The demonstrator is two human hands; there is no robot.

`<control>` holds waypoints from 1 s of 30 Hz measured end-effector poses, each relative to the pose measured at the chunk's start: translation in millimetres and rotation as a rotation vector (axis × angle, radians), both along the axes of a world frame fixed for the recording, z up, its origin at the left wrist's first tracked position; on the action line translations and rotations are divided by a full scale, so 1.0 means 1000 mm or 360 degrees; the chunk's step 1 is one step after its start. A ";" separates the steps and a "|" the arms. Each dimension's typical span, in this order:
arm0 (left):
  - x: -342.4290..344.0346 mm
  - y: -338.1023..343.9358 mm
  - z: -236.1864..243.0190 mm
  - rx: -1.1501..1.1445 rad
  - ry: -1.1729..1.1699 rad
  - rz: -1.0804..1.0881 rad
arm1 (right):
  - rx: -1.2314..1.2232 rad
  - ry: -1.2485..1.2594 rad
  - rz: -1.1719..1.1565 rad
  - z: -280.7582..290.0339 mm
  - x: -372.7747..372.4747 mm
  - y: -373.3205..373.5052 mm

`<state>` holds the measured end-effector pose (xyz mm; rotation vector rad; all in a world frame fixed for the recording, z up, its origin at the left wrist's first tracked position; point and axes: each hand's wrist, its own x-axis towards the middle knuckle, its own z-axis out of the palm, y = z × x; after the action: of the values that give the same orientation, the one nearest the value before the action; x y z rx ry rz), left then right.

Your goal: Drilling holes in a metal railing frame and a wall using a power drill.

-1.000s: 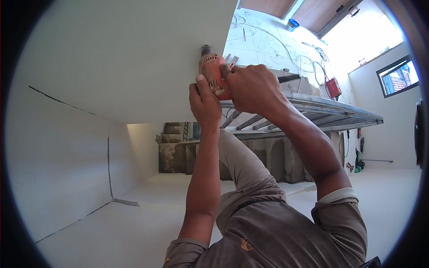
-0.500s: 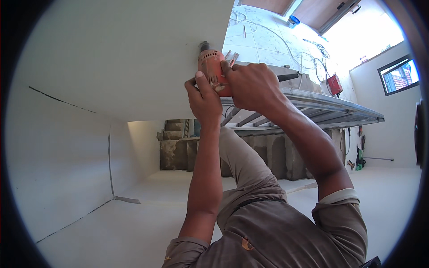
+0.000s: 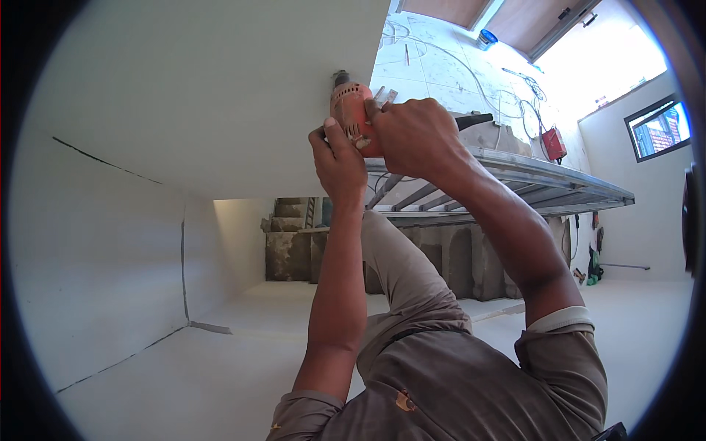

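Both hands are on an orange-red power drill (image 3: 349, 106), its dark chuck (image 3: 340, 78) up against the white wall (image 3: 220, 81) near that wall's right edge. My left hand (image 3: 340, 162) is closed round the rear of the drill's body from the left, thumb lying along the casing. On the right side, my right hand (image 3: 415, 140) wraps the handle, which the fingers mostly hide. A black cord sleeve (image 3: 474, 120) sticks out to the right beyond that hand. Whether a bit sits in the chuck, or enters the wall, I cannot tell.
Below my right forearm runs a grey metal railing (image 3: 551, 176) beside concrete stairs (image 3: 471, 257). On the tiled floor beyond lie cables (image 3: 471, 73), a blue bucket (image 3: 485, 39) and a red box (image 3: 554, 144). A dark-framed window (image 3: 658, 128) is at the right.
The view has shifted very slightly. Both hands keep the same hold on the drill, and its chuck stays at the same place by the wall.
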<state>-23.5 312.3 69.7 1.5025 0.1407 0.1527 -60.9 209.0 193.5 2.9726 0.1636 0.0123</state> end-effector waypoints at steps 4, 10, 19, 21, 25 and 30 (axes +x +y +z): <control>0.000 0.000 0.004 -0.0023 0.0018 0.0008 | 0.0007 0.0063 -0.0009 0.002 0.001 0.001; 0.002 -0.002 0.002 -0.0003 0.0004 0.0015 | -0.0056 0.0115 -0.0028 0.001 0.004 -0.002; 0.004 -0.004 0.002 0.0007 0.0025 0.0016 | -0.0004 0.0092 -0.0003 0.008 0.004 -0.001; 0.002 -0.002 0.008 0.0082 0.0050 0.0013 | -0.0021 0.0092 0.0006 0.009 0.005 -0.001; 0.006 0.000 0.001 0.0109 0.0059 0.0005 | 0.0004 0.0110 -0.0032 0.008 0.006 0.001; 0.006 -0.002 0.004 0.0103 0.0065 0.0034 | -0.0020 0.0018 -0.0014 0.006 0.007 0.000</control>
<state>-17.8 310.3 73.4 1.5696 0.1860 0.1454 -54.2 208.9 199.7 2.9613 0.1513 -0.0064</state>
